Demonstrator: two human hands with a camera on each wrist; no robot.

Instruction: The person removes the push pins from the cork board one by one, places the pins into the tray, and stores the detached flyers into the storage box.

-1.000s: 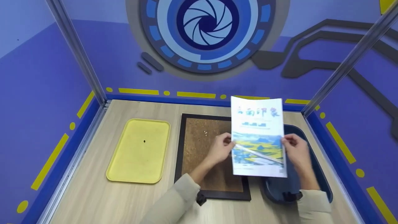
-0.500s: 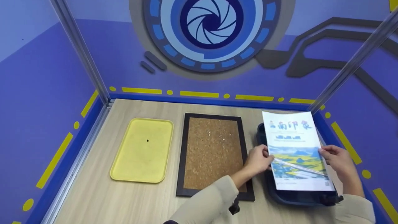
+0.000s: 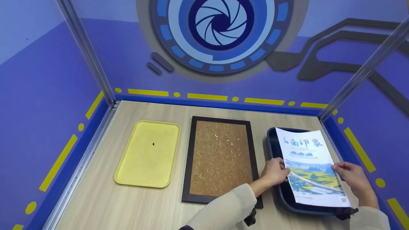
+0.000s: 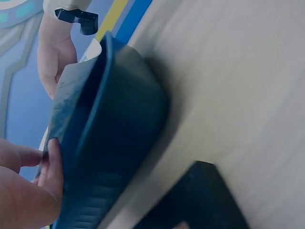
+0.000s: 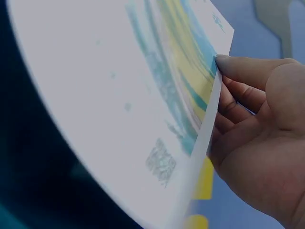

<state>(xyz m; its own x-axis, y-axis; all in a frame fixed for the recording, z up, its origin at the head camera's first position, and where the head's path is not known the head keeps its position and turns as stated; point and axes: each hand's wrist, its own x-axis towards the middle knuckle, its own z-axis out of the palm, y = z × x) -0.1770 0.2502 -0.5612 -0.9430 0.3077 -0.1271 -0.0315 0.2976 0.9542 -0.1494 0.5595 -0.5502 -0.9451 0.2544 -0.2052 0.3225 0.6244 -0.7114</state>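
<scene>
A printed poster sheet with a landscape picture and large characters is held over the dark blue bin at the right of the table. My left hand pinches its left edge between thumb and fingers. On the opposite edge my right hand pinches the sheet, thumb on the printed face and fingers behind, as the right wrist view shows. The paper bows slightly there, with a small square code near its lower corner. In the left wrist view the sheet lies along the opening of the bin.
A cork board in a black frame lies mid-table, with several shiny spots near its top. Left of it is a yellow tray with a small dark mark. Blue panels with metal posts enclose the table.
Both hands have carried the poster sheet right and down, from partly over the cork board to over the bin. It now sits lower and the bin's far rim shows.
</scene>
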